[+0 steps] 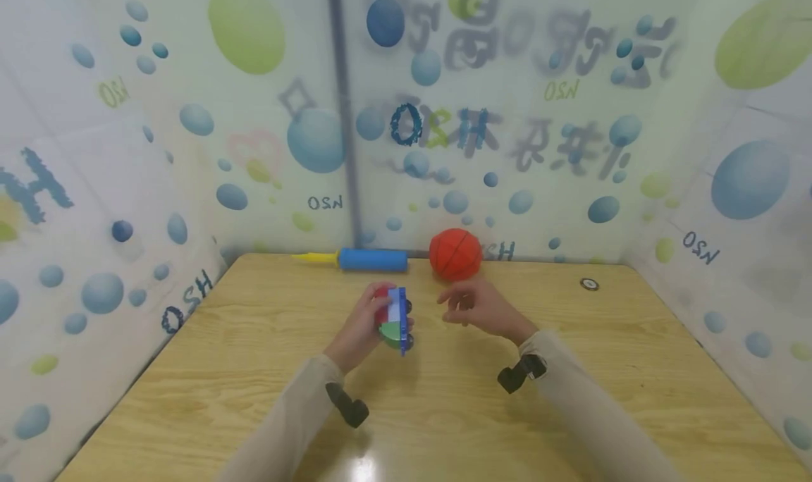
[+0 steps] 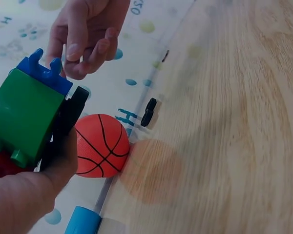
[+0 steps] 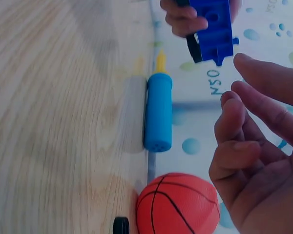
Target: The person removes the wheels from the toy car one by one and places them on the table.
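My left hand point(image 1: 366, 323) grips a toy block car point(image 1: 397, 320) above the table, tipped so that its blue underside faces right. Red, white and green blocks are stacked on its blue base, and black wheels show along the far side of it. In the left wrist view the green block point(image 2: 27, 112) stands out, with a blue coupling hook point(image 2: 45, 73) at its end. The blue underside point(image 3: 215, 29) turns toward the right wrist view. To the right of the car, my right hand point(image 1: 483, 309) hovers with fingers loosely bent, nothing between them.
At the back of the wooden table point(image 1: 444, 425) lies a blue hand pump point(image 1: 373, 260) with a yellow nozzle. Beside it sits a red ball with black basketball lines point(image 1: 455, 254). A small dark-rimmed disc point(image 1: 589, 284) lies at the back right. Patterned sheets enclose the table.
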`<state>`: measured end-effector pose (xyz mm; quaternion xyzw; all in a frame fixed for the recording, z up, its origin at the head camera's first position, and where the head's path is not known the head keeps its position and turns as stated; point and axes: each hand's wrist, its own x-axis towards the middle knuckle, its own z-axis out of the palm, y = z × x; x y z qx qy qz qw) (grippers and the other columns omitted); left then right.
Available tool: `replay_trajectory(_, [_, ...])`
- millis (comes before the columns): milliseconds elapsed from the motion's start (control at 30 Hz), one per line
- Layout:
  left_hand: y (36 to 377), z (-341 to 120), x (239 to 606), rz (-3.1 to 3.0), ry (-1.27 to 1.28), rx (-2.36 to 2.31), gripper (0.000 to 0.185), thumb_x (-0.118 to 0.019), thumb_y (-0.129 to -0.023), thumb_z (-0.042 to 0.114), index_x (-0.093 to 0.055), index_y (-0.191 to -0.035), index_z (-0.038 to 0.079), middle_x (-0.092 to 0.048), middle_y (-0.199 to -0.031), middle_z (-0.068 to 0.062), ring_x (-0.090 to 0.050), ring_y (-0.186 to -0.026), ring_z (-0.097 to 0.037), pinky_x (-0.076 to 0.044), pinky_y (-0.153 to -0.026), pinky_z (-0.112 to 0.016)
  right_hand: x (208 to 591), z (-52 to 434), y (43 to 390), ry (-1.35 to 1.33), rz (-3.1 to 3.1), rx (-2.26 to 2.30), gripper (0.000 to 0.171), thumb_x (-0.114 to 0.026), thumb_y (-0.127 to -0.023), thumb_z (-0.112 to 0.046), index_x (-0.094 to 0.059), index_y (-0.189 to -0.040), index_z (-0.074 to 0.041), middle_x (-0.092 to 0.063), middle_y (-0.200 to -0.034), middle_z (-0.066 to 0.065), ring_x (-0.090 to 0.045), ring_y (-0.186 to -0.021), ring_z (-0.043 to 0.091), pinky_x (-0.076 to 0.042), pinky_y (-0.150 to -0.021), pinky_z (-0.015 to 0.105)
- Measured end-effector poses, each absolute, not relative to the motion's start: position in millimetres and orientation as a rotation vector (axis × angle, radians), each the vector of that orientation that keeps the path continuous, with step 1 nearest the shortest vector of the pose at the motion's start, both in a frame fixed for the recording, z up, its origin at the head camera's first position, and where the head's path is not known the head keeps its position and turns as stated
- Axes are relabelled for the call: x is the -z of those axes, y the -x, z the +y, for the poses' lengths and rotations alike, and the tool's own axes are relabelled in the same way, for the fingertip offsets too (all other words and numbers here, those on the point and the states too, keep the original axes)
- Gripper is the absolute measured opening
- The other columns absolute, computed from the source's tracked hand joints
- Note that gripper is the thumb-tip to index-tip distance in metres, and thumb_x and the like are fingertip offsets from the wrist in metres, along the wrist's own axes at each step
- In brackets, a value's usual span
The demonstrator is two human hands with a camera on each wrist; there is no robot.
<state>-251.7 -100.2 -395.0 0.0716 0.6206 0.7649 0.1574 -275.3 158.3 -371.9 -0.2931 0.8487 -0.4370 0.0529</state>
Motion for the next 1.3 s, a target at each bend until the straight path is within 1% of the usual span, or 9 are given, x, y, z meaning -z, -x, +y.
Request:
replay_trajectory(167, [251.5, -95.8, 394.6, 1.769, -0.194, -2.213, 0.036, -0.032, -0.107, 0.021, -0.032, -0.142, 0.014, -0.049, -0.134, -0.020, -0.069, -0.101, -0.026, -0.057, -0.095, -0.040, 372.8, 149.2, 267.4, 0.930, 2.514, 1.352, 0.025, -0.076, -0.086, -0.013, -0.072, -0.111, -0.011, -0.070, -0.087, 0.008, -0.063, -0.071, 0.015, -0.056, -0.064, 0.030])
replay_trajectory(267, [252.3, -92.4, 395.3, 1.780, -0.155, -2.227, 0.035, -0.031, -0.108, 0.022, -0.033, -0.142, 0.013, -0.049, -0.132, -0.021, -0.068, -0.094, -0.022, -0.058, -0.089, -0.037, 374.4, 143.0, 262.3, 0.954, 2.482, 1.358, 0.026, -0.076, -0.087, -0.011, -0.072, -0.112, -0.011, -0.070, -0.088, 0.007, -0.064, -0.073, 0.016, -0.057, -0.065, 0.030])
replay_trajectory(367, [252.7, -89.3, 395.4, 1.823, -0.078, -2.234, 0.034, -0.032, -0.108, 0.024, -0.036, -0.140, 0.016, -0.049, -0.130, -0.021, -0.067, -0.089, -0.021, -0.058, -0.081, -0.034, 377.4, 136.0, 258.3, 1.001, 2.453, 1.371, 0.027, -0.075, -0.087, -0.008, -0.071, -0.114, -0.008, -0.070, -0.089, 0.008, -0.064, -0.073, 0.017, -0.057, -0.065, 0.030])
replay_trajectory(533, [252.8, -85.0, 395.4, 1.919, -0.002, -2.246, 0.032, -0.034, -0.107, 0.028, -0.042, -0.135, 0.016, -0.048, -0.128, -0.018, -0.065, -0.089, -0.023, -0.059, -0.074, -0.031, 381.0, 125.0, 252.7, 1.056, 2.429, 1.368, 0.027, -0.075, -0.088, -0.010, -0.072, -0.116, -0.010, -0.070, -0.088, 0.008, -0.063, -0.070, 0.016, -0.057, -0.064, 0.029])
replay_trajectory(667, [253.2, -82.9, 395.3, 1.956, -0.010, -2.265, 0.034, -0.031, -0.107, 0.033, -0.044, -0.131, 0.012, -0.050, -0.121, -0.015, -0.061, -0.092, -0.023, -0.058, -0.074, -0.031, 381.2, 119.3, 249.7, 1.080, 2.444, 1.372, 0.027, -0.075, -0.088, -0.009, -0.072, -0.114, -0.014, -0.070, -0.089, 0.008, -0.062, -0.073, 0.014, -0.056, -0.066, 0.028])
replay_trajectory(833, [252.3, -83.1, 392.9, 1.891, 0.037, -2.288, 0.041, -0.029, -0.105, 0.044, -0.046, -0.130, 0.016, -0.052, -0.112, -0.012, -0.062, -0.086, -0.023, -0.056, -0.074, -0.032, 380.8, 114.9, 247.3, 1.091, 2.462, 1.393, 0.028, -0.076, -0.087, -0.008, -0.072, -0.114, -0.015, -0.070, -0.091, 0.008, -0.062, -0.075, 0.014, -0.055, -0.070, 0.030])
replay_trajectory(967, [251.8, -83.6, 391.9, 1.877, 0.035, -2.283, 0.045, -0.030, -0.104, 0.047, -0.045, -0.134, 0.016, -0.050, -0.116, -0.010, -0.059, -0.096, -0.021, -0.054, -0.079, -0.030, 382.1, 113.0, 245.6, 1.102, 2.486, 1.388, 0.030, -0.077, -0.087, -0.011, -0.071, -0.116, -0.016, -0.071, -0.090, 0.006, -0.063, -0.074, 0.013, -0.056, -0.070, 0.030])
replay_trajectory(1100, [252.9, -84.3, 393.4, 1.870, -0.003, -2.272, 0.047, -0.029, -0.105, 0.048, -0.042, -0.136, 0.016, -0.049, -0.120, -0.007, -0.055, -0.105, -0.020, -0.051, -0.085, -0.029, 383.4, 111.8, 243.0, 1.114, 2.506, 1.370, 0.032, -0.077, -0.086, -0.011, -0.071, -0.117, -0.017, -0.071, -0.091, 0.005, -0.062, -0.073, 0.012, -0.055, -0.068, 0.027])
replay_trajectory(1300, [252.8, -83.3, 392.4, 1.832, 0.006, -2.274, 0.046, -0.028, -0.105, 0.048, -0.041, -0.136, 0.017, -0.049, -0.124, -0.009, -0.055, -0.109, -0.021, -0.050, -0.089, -0.029, 385.7, 112.0, 241.2, 1.110, 2.527, 1.380, 0.034, -0.079, -0.084, -0.012, -0.072, -0.117, -0.017, -0.070, -0.089, 0.005, -0.060, -0.071, 0.011, -0.053, -0.066, 0.024])
